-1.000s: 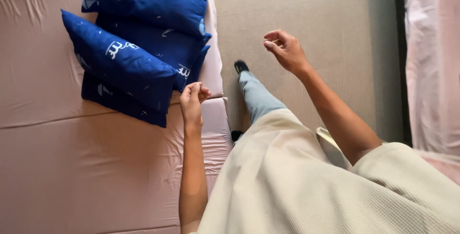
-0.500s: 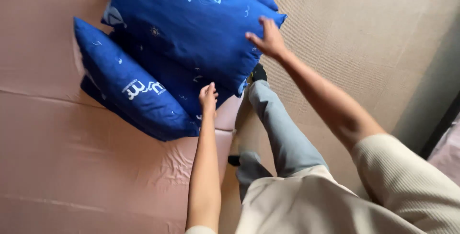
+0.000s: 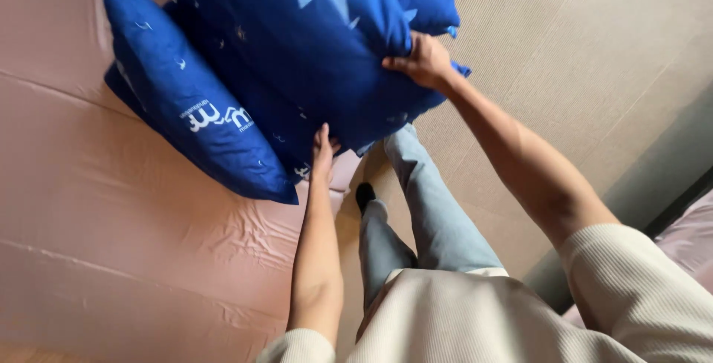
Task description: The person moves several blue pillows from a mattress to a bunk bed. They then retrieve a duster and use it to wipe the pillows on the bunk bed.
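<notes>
Pink bed sheet [image 3: 111, 259] covers the mattress; beige carpet [image 3: 594, 51] lies beside it. Top pillow [image 3: 319, 51] rests on the pile near the bed edge. Right hand [image 3: 422, 60] clamps its edge; left hand [image 3: 322, 151] grips its lower corner. Judged soft, light and compressible: hold at edges. Count: at least three blue pillows, including side pillow [image 3: 193, 103].

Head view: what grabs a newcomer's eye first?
The stack of bright blue pillows at upper left, lying on a pink sheeted bed. Both bare hands are on the top pillow: the right hand grips its right edge, the left hand presses its lower edge. Below, the person's grey trousers stand on a beige floor.
</notes>
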